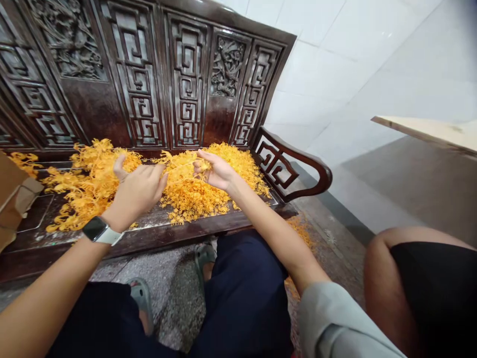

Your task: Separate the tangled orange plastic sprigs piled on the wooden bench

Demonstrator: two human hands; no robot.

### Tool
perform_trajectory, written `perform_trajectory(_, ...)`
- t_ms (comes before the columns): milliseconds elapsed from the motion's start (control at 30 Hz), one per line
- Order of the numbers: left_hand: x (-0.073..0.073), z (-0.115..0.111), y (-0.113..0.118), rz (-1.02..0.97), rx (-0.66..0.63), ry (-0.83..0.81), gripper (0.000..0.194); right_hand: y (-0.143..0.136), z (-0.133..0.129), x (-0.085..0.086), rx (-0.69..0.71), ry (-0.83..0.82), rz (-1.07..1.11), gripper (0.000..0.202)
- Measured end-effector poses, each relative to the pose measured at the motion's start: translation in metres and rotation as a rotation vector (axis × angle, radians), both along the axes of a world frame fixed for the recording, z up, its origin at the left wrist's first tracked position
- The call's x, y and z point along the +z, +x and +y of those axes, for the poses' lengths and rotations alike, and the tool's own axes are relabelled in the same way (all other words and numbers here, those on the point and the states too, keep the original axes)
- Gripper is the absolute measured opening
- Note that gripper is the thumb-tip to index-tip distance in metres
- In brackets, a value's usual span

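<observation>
An orange, plastic-looking branched sprig (181, 168) stretches between my two hands, above the bench seat. My left hand (137, 191), with a watch on its wrist, pinches one end between thumb and fingers; its little finger sticks out. My right hand (218, 171) has its fingers closed around the other end, where small spiky tips show. Below and behind the right hand spreads a heap of small orange spiky pieces (201, 199). Beside the left hand lies a looser pile of longer orange sprigs (87, 181).
The dark carved wooden bench (160, 231) has a curved armrest (309, 184) at the right. A cardboard box (15, 199) stands at the left edge. Orange bits (301, 231) lie on the floor. Another person's bent knee (387, 258) is at the right, below a wooden board (428, 133).
</observation>
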State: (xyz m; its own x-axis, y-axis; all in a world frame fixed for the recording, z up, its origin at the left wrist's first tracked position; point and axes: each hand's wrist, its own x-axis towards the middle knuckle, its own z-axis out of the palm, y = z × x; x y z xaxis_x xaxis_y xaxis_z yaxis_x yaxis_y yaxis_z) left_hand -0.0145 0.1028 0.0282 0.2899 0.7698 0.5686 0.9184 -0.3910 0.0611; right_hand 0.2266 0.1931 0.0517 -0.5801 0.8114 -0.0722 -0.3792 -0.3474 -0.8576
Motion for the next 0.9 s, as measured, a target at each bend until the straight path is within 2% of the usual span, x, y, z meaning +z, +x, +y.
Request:
perform_trajectory(100, 0.000, -0.005, 0.003, 0.135, 0.011, -0.016, 0.027, -0.002, 0.003, -0.004, -0.068, -0.031, -0.036, 0.044)
perform_trajectory(267, 0.008, -0.015, 0.003, 0.021, -0.033, 0.018, 0.017, 0.005, 0.002, -0.002, -0.074, 0.048, -0.040, 0.053)
perform_trajectory(367, 0.011, -0.020, -0.003, 0.077, -0.068, -0.058, 0.019, 0.010, 0.002, -0.003, -0.093, 0.121, -0.102, 0.060)
perform_trajectory(500, 0.001, -0.023, -0.012, 0.144, -0.111, -0.221, 0.022, 0.014, 0.009, -0.012, -0.126, 0.203, -0.241, 0.062)
perform_trajectory(633, -0.005, -0.027, -0.014, 0.155, -0.120, -0.271, 0.022, 0.017, 0.014, -0.019, -0.157, 0.209, -0.313, 0.054)
perform_trajectory(800, 0.019, -0.029, 0.006, 0.365, -0.076, -0.381, 0.031, 0.006, 0.018, -0.021, -0.316, 0.211, -0.310, 0.048)
perform_trajectory(900, 0.030, -0.031, 0.011, 0.436, -0.030, -0.396, 0.028, 0.013, 0.036, -0.017, -0.468, 0.171, -0.331, 0.043)
